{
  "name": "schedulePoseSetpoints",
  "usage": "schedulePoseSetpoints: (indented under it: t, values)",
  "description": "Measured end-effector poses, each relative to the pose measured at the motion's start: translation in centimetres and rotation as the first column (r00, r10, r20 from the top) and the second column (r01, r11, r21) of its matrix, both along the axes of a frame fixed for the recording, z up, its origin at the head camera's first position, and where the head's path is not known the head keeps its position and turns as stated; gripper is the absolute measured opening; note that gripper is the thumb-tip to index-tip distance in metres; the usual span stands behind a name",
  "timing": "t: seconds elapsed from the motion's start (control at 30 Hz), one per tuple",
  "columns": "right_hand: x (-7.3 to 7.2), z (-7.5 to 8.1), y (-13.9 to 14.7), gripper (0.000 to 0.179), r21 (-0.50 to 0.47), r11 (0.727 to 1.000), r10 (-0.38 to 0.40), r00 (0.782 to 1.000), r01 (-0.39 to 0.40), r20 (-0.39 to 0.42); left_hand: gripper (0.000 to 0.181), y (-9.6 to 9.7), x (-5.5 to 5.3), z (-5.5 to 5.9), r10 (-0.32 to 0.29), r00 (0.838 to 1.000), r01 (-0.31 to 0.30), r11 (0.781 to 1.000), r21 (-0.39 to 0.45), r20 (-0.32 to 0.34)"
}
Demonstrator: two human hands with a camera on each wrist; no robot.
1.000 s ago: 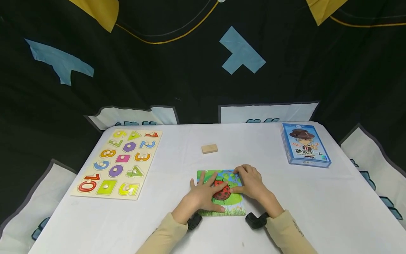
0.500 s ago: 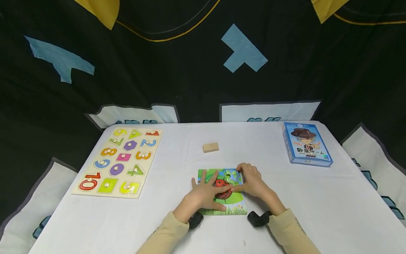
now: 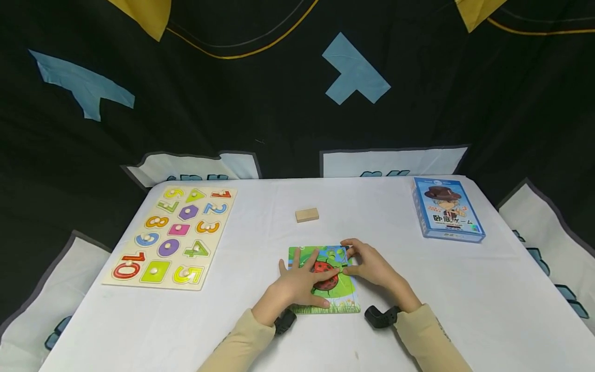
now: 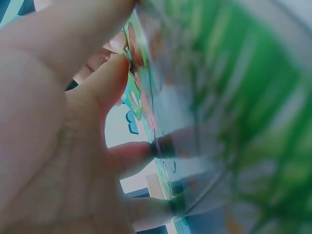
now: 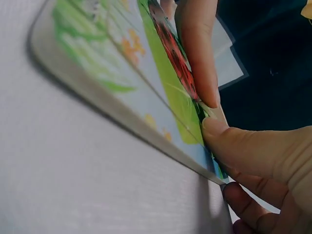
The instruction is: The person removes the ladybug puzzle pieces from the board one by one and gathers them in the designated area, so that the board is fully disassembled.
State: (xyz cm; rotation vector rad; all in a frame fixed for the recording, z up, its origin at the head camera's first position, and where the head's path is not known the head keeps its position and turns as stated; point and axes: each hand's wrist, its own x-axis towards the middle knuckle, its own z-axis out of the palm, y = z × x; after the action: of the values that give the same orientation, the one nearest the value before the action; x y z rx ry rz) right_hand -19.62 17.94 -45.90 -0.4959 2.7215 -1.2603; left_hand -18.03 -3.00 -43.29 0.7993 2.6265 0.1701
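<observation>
A square ladybug jigsaw puzzle [image 3: 344, 304] lies flat on the white table, with a red ladybug on green and a grassy lower edge. My left hand [image 3: 297, 287] rests on its left and middle, fingers spread; in the left wrist view the fingertips [image 4: 141, 156] touch the picture's glossy surface. At the upper right corner my right hand [image 3: 372, 263] pinches a puzzle piece [image 3: 341, 254] between thumb and fingers. The right wrist view has the right thumb [image 5: 253, 151] against the piece's edge, close to the left index finger. Part of the ladybug is hidden under the left hand.
A wooden number and shape board [image 3: 174, 240] lies on the left. Beyond the puzzle sits a small wooden block [image 3: 307, 215]. A blue card game box [image 3: 448, 209] stands at the back right. Black wrist cameras [image 3: 382, 316] hang below the wrists.
The right thumb and fingers have shifted slightly at the puzzle's upper right, and the piece there now looks slightly displaced. My left hand has stayed in place on the puzzle.
</observation>
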Motion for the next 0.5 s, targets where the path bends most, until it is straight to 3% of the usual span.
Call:
schedulePoseSetpoints:
  t: [0.23, 0.5]
  values:
    - [0.0, -0.3, 0.6, 0.046, -0.050, 0.999, -0.010, 1.000, 0.010, 0.003, 0.071, 0.0, -0.2, -0.1, -0.022, 0.999, 0.021, 0.999, 0.036, 0.033]
    - [0.6, -0.2, 4.0, 0.051, -0.212, 0.976, -0.046, 0.999, 0.048, 0.016, 0.064, -1.6, -0.1, -0.5, -0.056, 0.997, 0.047, 0.987, 0.151, 0.052]
